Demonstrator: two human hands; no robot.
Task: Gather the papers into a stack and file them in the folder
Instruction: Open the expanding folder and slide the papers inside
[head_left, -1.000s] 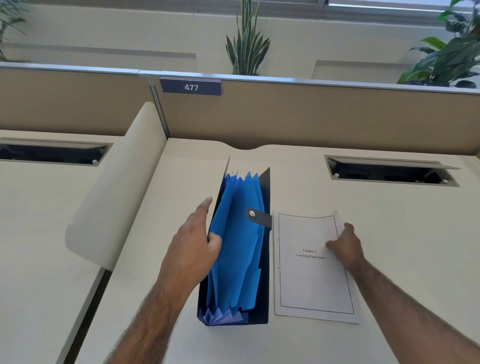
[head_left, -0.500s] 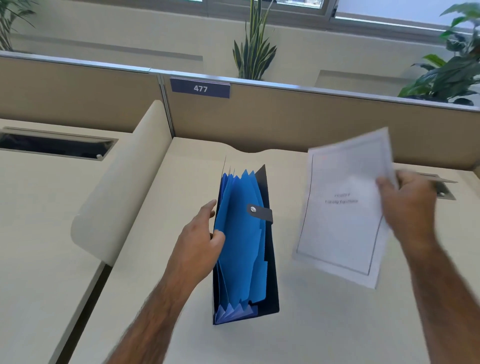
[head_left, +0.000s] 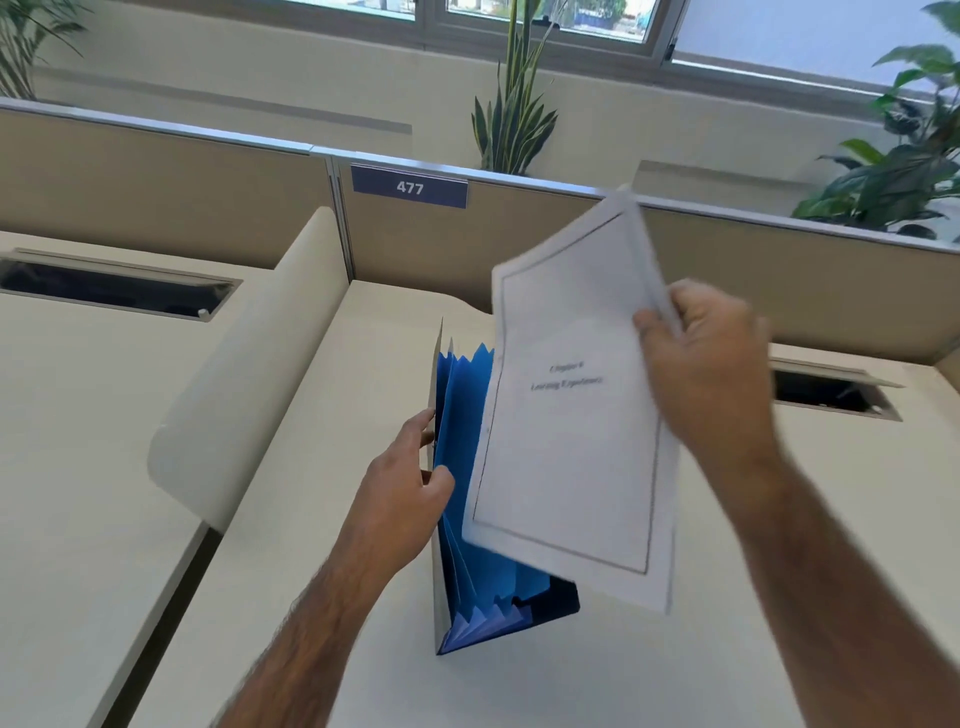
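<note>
A blue accordion folder with a dark cover stands on the desk, its pockets fanned. My left hand grips its left cover, thumb pressed into the blue dividers, holding it spread. My right hand pinches the upper right edge of a stack of white papers with a bordered title page. The stack hangs tilted in the air just right of and above the folder, hiding the folder's right side and clasp.
A tan partition with a "477" label runs along the desk's back. A curved cream side divider stands to the left. Cable slots open at the back right and on the left desk. Plants stand behind.
My right hand lifted the papers off the desk and swung them left over the folder. My left hand kept its hold on the folder's left side.
</note>
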